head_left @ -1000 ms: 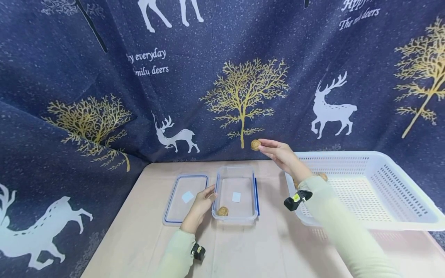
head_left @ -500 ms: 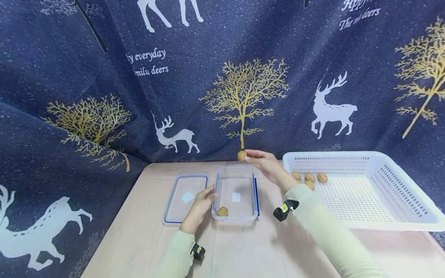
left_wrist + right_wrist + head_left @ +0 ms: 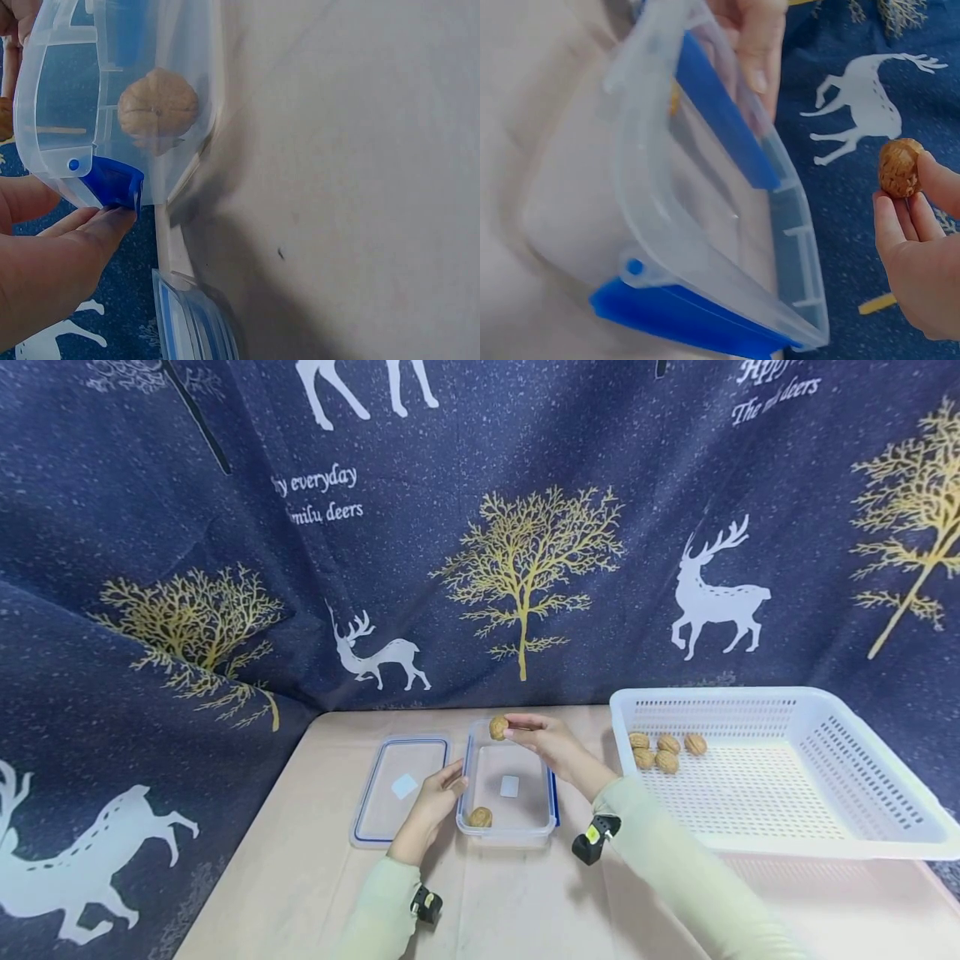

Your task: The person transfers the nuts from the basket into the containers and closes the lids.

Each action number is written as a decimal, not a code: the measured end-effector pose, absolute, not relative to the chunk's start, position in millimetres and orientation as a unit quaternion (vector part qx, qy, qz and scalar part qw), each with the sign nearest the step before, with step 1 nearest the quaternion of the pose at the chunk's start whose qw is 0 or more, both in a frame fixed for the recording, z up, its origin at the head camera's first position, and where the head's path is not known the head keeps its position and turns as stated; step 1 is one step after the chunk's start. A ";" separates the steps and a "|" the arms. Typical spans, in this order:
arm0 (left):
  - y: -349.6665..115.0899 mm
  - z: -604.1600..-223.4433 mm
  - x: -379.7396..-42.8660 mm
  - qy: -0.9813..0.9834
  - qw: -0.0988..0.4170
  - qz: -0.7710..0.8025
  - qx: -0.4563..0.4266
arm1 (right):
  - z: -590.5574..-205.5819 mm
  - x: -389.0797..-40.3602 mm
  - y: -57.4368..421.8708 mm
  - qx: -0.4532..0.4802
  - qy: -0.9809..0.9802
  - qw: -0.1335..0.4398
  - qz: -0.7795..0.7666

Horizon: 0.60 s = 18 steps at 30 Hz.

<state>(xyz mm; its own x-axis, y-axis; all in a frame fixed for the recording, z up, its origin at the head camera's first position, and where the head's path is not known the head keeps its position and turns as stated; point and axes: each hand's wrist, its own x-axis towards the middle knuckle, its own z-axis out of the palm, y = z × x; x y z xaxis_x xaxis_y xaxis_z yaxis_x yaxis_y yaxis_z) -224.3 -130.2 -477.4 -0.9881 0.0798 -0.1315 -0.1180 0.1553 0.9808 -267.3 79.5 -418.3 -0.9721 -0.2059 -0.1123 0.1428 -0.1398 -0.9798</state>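
Round brown walnut (image 3: 498, 727) pinched in right hand (image 3: 552, 745), appears above far end of clear rectangular blue-clipped plastic box (image 3: 506, 832), left hand (image 3: 436, 798) touching its side with relaxed fingers; probably best lowered well inside before release, limiting bounce.

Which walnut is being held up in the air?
The walnut in the right hand. None of the others is held: another walnut lies in the clear box, five walnuts in the white basket.
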 end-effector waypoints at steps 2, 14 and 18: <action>-130.6 -477.9 -224.4 0.755 0.075 0.651 -0.011 | -421.7 -265.6 75.4 -0.018 0.640 0.119 -0.759; -130.6 -477.1 -223.4 0.750 0.067 0.657 0.003 | -443.8 -251.4 59.1 -0.019 0.640 0.151 -0.753; -130.6 -477.4 -223.2 0.749 0.068 0.660 0.001 | -453.1 -248.5 53.5 -0.013 0.648 0.151 -0.746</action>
